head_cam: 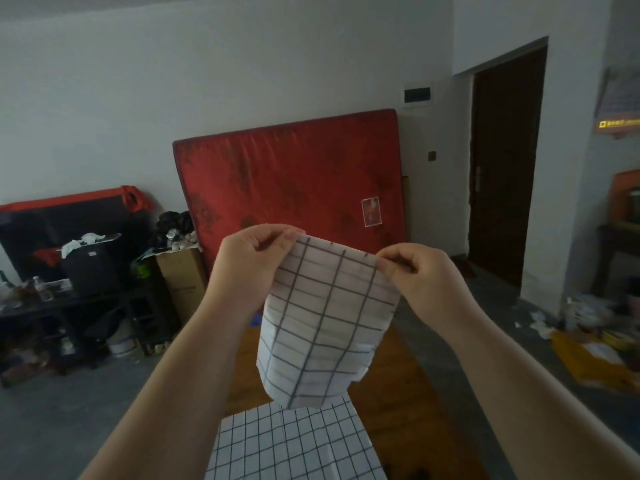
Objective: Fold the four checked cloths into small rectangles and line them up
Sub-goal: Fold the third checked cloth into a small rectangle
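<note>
Over table [398, 393], checked cloth [322, 323], long axis vertical, pinched by left hand [249, 261], right hand [419, 278]

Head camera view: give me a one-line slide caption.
Left hand and right hand pinch a checked cloth by its top corners above a second cloth on the table.

A raised cloth [325, 317] hangs between the left hand [249, 265] and the right hand [422, 275], above a second cloth [294, 445] lying flat on the bench [398, 393]. Behind them stands a mattress [291, 174], apparently leaning against the wall.
</note>
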Demonstrator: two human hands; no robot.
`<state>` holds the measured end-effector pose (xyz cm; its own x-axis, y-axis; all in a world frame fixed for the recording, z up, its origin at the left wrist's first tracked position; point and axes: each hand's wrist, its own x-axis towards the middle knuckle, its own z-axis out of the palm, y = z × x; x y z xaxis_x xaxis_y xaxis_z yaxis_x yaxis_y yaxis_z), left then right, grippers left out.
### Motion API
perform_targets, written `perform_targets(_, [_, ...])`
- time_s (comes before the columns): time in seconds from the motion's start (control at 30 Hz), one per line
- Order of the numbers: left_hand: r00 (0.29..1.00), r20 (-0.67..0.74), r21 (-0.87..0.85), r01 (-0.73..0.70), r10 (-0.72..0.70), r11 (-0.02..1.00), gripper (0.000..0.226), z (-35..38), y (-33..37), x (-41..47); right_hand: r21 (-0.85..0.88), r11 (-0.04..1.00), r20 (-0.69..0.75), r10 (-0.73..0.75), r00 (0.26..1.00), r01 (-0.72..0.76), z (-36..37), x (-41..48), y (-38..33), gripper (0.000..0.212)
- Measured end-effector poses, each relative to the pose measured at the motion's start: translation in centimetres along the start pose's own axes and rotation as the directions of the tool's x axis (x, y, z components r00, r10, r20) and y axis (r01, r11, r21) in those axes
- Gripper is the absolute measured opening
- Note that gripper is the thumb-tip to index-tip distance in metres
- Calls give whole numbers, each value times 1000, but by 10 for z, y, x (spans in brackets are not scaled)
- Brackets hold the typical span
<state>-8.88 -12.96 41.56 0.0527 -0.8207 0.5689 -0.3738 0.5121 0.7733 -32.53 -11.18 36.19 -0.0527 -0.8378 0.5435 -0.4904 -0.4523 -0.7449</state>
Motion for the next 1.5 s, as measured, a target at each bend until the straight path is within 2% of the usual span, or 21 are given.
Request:
perform_targets(0.13, [1000,20,-19,14,-14,1000,14,-2,-4,-4,131,988,10,84,996,-85,-1,-4,5,11])
perform_targets(0.33, [1000,10,11,21,-21,1000,13,-2,-9,-7,259,962,-32,92,995,-80,1,-9,5,20])
perform_targets(0.53, [1000,-4,31,23,-23,999,12,-3,-11,-10,141,990,-137,-3,991,23,-2,-10,4,14])
perform_targets(0.8, [997,-28,-56,75,-76,996,13,-7,-11,-14,85,991,-143,-87,986,100,-7,-13,2,22])
perform_targets(1.0, [997,-29,-62,72,-74,995,16,-7,-9,-13,18,993,-89,-113,990,115,-10,-12,6,18])
perform_targets(1.17, [999,2,-66,50,-50,997,16,-4,-5,-13,-33,993,-60,-116,991,114,-14,-12,10,22])
perform_targets(1.37, [996,62,80,-69,64,994,15,10,1,-17,-59,995,111,-67,991,74,-15,-11,5,16])
perform_targets(1.5, [991,87,108,-112,103,988,16,19,3,-18,-16,998,241,-58,969,64,-6,-11,-6,11])
